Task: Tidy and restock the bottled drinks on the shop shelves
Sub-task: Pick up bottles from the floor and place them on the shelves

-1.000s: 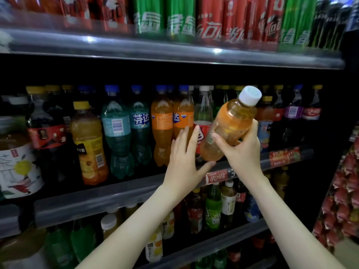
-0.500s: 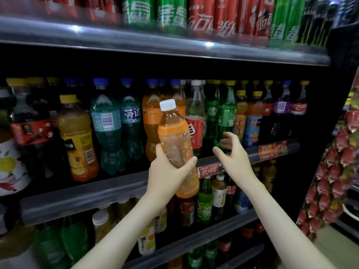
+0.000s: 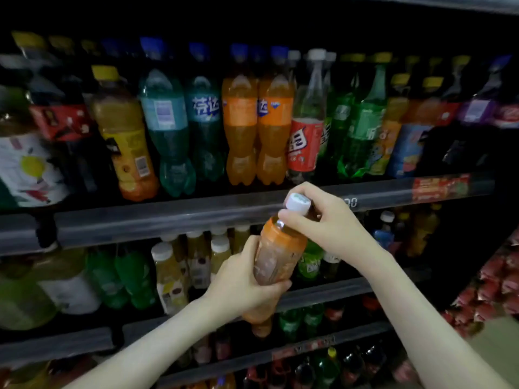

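Observation:
An orange-labelled bottle (image 3: 276, 256) with a white cap, filled with amber drink, is held tilted in front of the shelves. My left hand (image 3: 247, 282) grips its lower body from the left. My right hand (image 3: 323, 220) curls its fingers round the neck and white cap at the top. Behind the bottle runs the grey rail of the middle shelf (image 3: 157, 217), which carries a row of upright orange, teal, green and dark soda bottles.
A lower shelf (image 3: 331, 290) holds small white-capped juice bottles (image 3: 168, 270) and green bottles. Another shelf with dark and red bottles sits below it. A rack of red packets (image 3: 494, 287) stands at the right. The view is blurred by motion.
The bottle passed from my right hand to my left, then came lower. My right hand returned from the shelf and now holds its cap. The view tilted downward.

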Action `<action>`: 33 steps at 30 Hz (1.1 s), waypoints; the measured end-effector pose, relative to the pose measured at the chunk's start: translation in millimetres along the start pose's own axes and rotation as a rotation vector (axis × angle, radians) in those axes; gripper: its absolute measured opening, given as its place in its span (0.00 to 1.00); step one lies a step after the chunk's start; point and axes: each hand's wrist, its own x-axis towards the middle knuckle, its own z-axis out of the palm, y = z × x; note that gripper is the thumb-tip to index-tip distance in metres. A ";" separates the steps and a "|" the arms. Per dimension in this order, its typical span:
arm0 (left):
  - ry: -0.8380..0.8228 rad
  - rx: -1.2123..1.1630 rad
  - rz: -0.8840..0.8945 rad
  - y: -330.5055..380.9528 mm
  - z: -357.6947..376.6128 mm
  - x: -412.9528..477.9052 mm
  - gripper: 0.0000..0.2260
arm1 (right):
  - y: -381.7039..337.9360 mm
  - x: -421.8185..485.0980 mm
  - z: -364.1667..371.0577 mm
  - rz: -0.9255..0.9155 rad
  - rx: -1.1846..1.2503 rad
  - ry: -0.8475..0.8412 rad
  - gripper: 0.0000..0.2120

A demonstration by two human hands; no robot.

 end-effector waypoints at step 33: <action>-0.328 0.169 -1.202 -564.5 447.7 -474.1 0.22 | 512.7 -479.9 659.4 0.647 -0.488 -1.017 0.11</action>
